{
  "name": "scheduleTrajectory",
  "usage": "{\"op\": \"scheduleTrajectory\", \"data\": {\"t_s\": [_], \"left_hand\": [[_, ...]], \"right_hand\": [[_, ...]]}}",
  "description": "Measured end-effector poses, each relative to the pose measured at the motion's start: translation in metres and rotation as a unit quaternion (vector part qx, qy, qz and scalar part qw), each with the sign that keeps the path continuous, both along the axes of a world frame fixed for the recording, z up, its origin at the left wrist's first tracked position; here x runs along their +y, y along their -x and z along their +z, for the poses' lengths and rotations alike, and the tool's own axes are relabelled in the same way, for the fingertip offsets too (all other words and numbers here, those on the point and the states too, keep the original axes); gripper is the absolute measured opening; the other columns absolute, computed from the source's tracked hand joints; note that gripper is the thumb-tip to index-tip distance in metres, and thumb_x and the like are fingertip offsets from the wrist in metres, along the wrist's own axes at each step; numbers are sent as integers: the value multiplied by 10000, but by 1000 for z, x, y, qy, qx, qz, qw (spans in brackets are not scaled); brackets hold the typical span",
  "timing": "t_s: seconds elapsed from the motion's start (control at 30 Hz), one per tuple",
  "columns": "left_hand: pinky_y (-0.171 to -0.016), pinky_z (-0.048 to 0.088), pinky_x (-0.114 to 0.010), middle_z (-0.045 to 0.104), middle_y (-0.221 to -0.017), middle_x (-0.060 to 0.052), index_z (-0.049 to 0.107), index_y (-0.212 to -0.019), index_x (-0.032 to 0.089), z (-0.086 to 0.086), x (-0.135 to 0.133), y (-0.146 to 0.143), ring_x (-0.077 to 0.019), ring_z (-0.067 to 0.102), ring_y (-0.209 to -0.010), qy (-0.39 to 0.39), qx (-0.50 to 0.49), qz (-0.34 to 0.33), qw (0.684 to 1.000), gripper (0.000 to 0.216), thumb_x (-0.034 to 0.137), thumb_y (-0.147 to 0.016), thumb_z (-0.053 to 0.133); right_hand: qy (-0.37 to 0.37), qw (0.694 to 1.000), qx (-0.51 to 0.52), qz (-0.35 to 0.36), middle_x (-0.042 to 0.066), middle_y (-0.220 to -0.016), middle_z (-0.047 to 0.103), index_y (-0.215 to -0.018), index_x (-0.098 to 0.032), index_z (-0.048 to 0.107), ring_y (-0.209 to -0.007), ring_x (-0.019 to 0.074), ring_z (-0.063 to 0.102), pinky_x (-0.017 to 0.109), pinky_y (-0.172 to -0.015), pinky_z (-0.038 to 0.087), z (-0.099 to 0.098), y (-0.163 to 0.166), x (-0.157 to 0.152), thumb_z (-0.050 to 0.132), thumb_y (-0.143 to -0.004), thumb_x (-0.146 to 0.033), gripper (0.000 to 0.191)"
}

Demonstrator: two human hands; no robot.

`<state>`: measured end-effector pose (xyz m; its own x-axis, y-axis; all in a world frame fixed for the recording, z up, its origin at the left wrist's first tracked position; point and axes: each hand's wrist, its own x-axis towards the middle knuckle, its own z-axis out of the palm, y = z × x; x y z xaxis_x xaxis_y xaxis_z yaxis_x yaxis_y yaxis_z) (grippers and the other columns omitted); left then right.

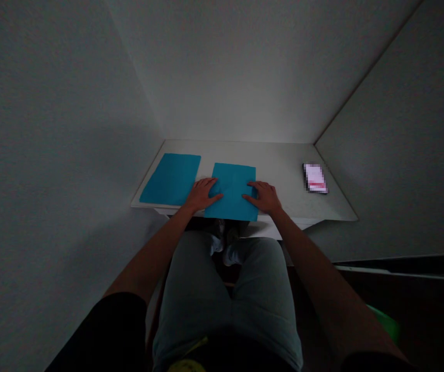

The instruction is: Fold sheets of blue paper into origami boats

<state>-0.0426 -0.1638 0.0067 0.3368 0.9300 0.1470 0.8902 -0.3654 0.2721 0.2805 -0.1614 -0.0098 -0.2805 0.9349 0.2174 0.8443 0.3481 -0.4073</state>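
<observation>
With the fingers (211, 180) of both hands loosely spread and open, pressing but gripping nothing, I have the blue sheet (233, 194) on the counter (280, 160) between my left hand (201, 195) and right hand (265, 197), equally near, its long axis seemingly pointing away from me.

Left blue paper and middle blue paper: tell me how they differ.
The left hand and right hand rest on the middle blue paper; neither grips the left blue paper. The middle blue paper juts past the front edge of the white table; the left blue paper lies within it. Both are blue and four-sided.
</observation>
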Motion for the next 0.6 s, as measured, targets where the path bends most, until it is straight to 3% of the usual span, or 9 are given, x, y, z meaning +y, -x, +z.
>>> {"op": "scheduleTrajectory", "data": {"t_s": [0.1,0.2,0.33,0.47,0.6], "left_hand": [[-1381,265,-501,432,-1795,-74,459,-1714,257,-2,2,-1,-327,354,-1678,14,13,-8,1000,769,683,-1076,501],[-1389,242,-514,440,-1791,-66,461,-1710,275,-5,4,-1,-323,330,-1692,22,7,-6,1000,752,676,-1076,511],[-1349,320,-517,573,-1678,-140,590,-1601,220,-6,6,2,-341,462,-1606,-1,-37,11,999,707,633,-1031,652],[-1271,439,-481,747,-1442,-98,769,-1307,252,-4,7,8,-295,625,-1436,-13,-107,-2,994,347,458,-1039,696],[-1214,508,-453,789,-1353,-78,766,-1221,247,-3,4,5,-262,686,-1347,13,-197,-4,980,230,354,-1056,647]], "right_hand": [[1,1000,8,6,124,-1589,664,-1492,-274,685,-1462,409,584,636,-1206,424,-1,-2,1,669,-997,-689,646],[1,1000,20,10,105,-1601,658,-1474,-285,693,-1478,400,574,639,-1213,417,-3,-3,3,684,-987,-690,633],[-6,999,34,11,111,-1553,694,-1410,-279,723,-1456,389,597,631,-1199,441,-7,-7,7,706,-971,-667,586],[-9,998,57,29,91,-1419,772,-1245,-285,774,-1376,356,653,600,-1179,476,-8,-11,12,665,-994,-559,387],[-20,995,99,-3,115,-1300,804,-1205,-267,775,-1275,351,692,567,-1153,502,-3,-10,10,589,-1014,-544,384]]}}
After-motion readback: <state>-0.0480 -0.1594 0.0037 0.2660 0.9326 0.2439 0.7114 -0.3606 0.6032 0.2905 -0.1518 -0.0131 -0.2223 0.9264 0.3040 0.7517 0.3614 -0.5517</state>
